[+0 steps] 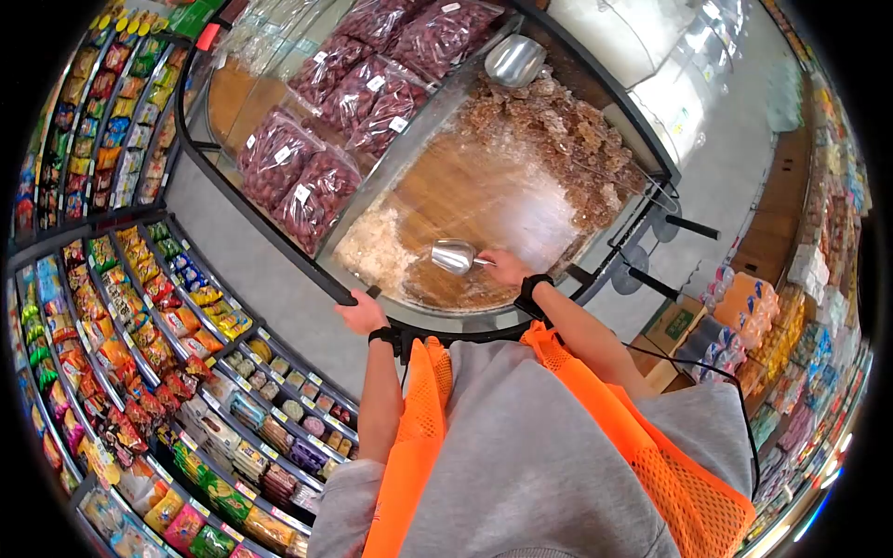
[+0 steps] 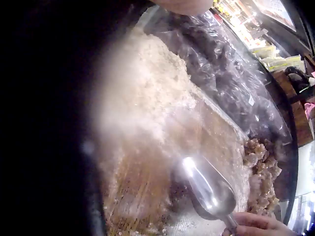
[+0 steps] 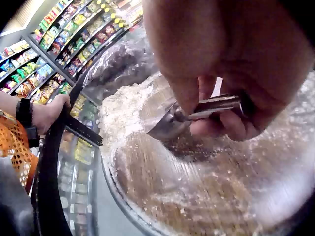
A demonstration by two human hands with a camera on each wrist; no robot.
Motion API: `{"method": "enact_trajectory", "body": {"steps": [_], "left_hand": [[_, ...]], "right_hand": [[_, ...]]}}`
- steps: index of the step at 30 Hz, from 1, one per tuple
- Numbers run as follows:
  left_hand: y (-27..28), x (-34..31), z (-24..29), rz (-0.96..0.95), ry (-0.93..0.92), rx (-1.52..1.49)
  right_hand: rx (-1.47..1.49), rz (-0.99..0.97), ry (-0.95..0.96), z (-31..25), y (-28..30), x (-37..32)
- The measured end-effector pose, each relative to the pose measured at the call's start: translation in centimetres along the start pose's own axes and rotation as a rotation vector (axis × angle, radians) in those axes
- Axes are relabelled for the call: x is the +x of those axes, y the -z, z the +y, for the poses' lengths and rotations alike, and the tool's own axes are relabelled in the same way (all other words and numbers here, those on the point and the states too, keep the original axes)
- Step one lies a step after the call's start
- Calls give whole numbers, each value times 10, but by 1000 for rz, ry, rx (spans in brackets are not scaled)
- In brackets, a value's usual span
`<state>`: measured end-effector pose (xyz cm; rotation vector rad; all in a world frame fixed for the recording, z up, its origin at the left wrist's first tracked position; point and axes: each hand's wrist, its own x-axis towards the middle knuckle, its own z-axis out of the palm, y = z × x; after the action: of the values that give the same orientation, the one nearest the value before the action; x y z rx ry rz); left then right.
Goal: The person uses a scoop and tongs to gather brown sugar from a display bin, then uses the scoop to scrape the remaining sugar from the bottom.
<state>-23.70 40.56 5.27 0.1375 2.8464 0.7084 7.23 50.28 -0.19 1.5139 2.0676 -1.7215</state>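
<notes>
The right hand (image 1: 507,268) grips the handle of a metal scoop (image 1: 453,256), its fingers curled round it in the right wrist view. The scoop (image 2: 209,189) lies low over the wooden bin floor (image 1: 446,195), its mouth toward a pale, crumbly heap (image 1: 372,244). Whether it touches the floor I cannot tell. On the black rim (image 1: 279,244) of the bin rests the left hand (image 1: 363,314), fingers bent over the edge (image 3: 54,110). Brown crystal lumps (image 1: 577,139) fill the bin's far right part, with a second scoop (image 1: 514,61) lying at their upper edge.
Bags of dark red goods (image 1: 307,186) lie in the neighbouring compartment, behind a low divider. Shelves of snack packets (image 1: 139,307) stand at the left. Two black bars (image 1: 693,227) jut out at the bin's right side, near boxes and bottle packs (image 1: 744,307).
</notes>
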Motion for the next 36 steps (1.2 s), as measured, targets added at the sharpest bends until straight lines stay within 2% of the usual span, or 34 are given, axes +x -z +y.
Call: {"method": "enact_trajectory", "body": {"steps": [2, 5, 8, 11, 14, 17, 19, 21, 22, 24, 27, 32, 33, 34, 36], "left_hand": [[-2, 3, -4, 15, -10, 24], [-9, 8, -14, 60, -57, 10], [-6, 5, -9, 59, -63, 11], [-8, 6, -12, 69, -56, 7], [-5, 4, -7, 71, -34, 31], [-3, 2, -2, 66, -19, -8], [-5, 3, -4, 73, -26, -21], [1, 1, 3, 50, -3, -6], [2, 1, 4, 42, 2, 3], [4, 1, 8, 27, 6, 0], [6, -1, 5, 28, 2, -31], [-1, 1, -2, 67, -28, -52], [6, -1, 3, 7, 2, -46], [-6, 2, -12, 59, -52, -78], [-4, 4, -12, 3, -25, -50]], "right_hand": [[-47, -22, 25, -3, -8, 15], [-157, -132, -44, -75, 12, 19], [-211, -119, -6, -106, -17, 55], [-352, 43, 212, -149, -40, 77], [-510, 27, 286, -178, -33, 73], [-571, 30, 245, -174, 0, 58], [-614, 49, 170, -144, 17, 71], [-549, 126, 78, -146, 40, 76], [-535, 165, 113, -140, 40, 83], [-505, 250, 183, -121, 31, 101], [-470, 246, 218, -112, -7, 113], [-191, 170, 29, -137, -68, 94], [-144, 160, -11, -146, -74, 88], [-132, 162, -6, -148, -78, 84], [-105, 160, 35, -124, -99, 91]]}}
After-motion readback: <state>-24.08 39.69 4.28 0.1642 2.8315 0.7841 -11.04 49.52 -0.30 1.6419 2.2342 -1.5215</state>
